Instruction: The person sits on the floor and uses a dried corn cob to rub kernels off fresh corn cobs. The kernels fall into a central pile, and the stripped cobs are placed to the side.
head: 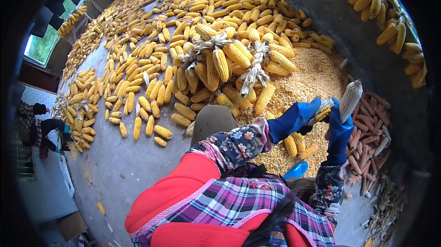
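My left hand (297, 118), in a blue glove, is shut on a partly shelled corn cob (323, 110) that shows bare pale patches beside yellow kernels. Close against it, my right hand (339, 128), also gloved in blue, grips a bare whitish cob (350, 100) that points up and away. Beneath both hands spreads a heap of loose corn kernels (310, 71). Several yellow ears (296, 145) lie on the kernels under my wrists. Just beyond my knee (213, 123) sits a bundle of ears tied by braided husks (256, 64).
Many corn ears (131, 71) cover the concrete floor (113, 164). Stripped reddish cobs (368, 136) pile up at right, near husk scraps (386, 209). Corn bunches (372, 2) hang along the wall. A blue shoe (297, 170) shows below my hands. Another person (38, 126) is at far left.
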### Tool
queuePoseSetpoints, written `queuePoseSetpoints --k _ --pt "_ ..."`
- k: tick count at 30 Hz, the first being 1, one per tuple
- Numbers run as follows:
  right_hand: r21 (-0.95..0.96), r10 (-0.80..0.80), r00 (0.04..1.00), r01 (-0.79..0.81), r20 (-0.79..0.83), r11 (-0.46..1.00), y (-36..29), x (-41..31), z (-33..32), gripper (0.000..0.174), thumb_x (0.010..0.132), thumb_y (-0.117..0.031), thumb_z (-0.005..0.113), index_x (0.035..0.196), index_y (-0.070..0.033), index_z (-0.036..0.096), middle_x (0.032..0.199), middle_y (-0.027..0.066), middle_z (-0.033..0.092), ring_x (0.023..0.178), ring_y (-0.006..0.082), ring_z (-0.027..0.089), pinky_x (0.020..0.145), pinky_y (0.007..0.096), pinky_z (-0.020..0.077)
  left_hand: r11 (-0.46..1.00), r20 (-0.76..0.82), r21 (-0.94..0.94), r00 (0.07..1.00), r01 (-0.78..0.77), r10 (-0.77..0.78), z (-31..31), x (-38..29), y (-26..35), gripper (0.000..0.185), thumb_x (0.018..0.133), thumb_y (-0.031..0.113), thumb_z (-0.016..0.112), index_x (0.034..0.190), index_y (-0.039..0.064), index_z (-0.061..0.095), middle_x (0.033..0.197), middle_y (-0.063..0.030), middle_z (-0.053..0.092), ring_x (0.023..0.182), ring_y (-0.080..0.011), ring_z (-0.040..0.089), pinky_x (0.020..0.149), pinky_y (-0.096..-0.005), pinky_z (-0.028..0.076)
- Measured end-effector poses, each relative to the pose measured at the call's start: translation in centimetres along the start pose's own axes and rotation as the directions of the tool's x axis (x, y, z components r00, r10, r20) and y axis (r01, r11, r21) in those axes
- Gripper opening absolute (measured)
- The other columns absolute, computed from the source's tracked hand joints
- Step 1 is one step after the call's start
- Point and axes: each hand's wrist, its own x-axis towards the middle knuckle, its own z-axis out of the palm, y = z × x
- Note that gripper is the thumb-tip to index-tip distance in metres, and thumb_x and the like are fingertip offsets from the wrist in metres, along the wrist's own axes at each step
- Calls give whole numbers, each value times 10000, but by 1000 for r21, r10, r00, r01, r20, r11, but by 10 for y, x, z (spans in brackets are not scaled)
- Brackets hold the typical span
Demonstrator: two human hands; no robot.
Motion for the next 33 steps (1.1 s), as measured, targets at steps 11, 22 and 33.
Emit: queuePoseSetpoints --k 11,22,33 --pt "71 -38 999 36 27 997 6 -5 20 375 980 -106 708 1328 14 636 1276 101 696 1019 157 663 857 310 560 964 70 122 971 -236 228 -16 18 -30 378 1059 406 426 1207 104 601 853 -37 598 672 -101 555 590 -240 455" --pt "220 177 977 -199 116 955 -35 -7 37 473 1024 -336 637 1324 30 639 1157 119 710 1007 178 678 907 323 536 551 -99 762 780 -340 618 -11 24 -46 382 1049 444 547 985 82 650 738 -23 637 585 -145 567 542 -253 434" --pt "197 77 988 -49 -136 979 -18 0 48 373 964 -287 748 1180 11 689 1009 42 716 878 121 668 767 302 554 999 -198 45 980 29 -20 9 5 -9 516 1063 563 413 1027 101 640 625 -12 527 453 -111 438 415 -269 337"
